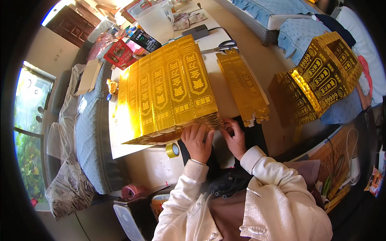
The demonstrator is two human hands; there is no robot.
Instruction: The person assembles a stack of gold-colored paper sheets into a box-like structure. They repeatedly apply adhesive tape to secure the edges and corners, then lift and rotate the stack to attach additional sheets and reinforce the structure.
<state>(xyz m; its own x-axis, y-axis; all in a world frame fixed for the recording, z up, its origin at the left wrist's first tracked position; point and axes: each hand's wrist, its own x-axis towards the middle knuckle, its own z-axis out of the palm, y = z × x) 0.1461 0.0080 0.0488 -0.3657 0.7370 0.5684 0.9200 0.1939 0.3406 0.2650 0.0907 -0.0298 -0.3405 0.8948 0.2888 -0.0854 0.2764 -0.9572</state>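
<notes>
A large gold-foil cardboard box (169,87), printed with dark lettering in long panels, lies on the table in front of me. Its near end gapes, showing a dark hollow inside. My left hand (197,143) grips the near edge close to the right corner, with its fingers on the edge and the thumb toward the corner. At that same corner my right hand (235,138) pinches the layered foil edge between thumb and fingers. The exact fold under the fingertips is hidden. A flat stack of gold-foil card pieces (241,84) lies to the right of the box.
A roll of yellow tape (172,150) stands below the box's near edge. Scissors (221,46), a dark case (196,31) and a plastic jug (155,22) are behind. Another gold box (327,75) stands at right. A blue-covered sofa (96,135) runs along the left.
</notes>
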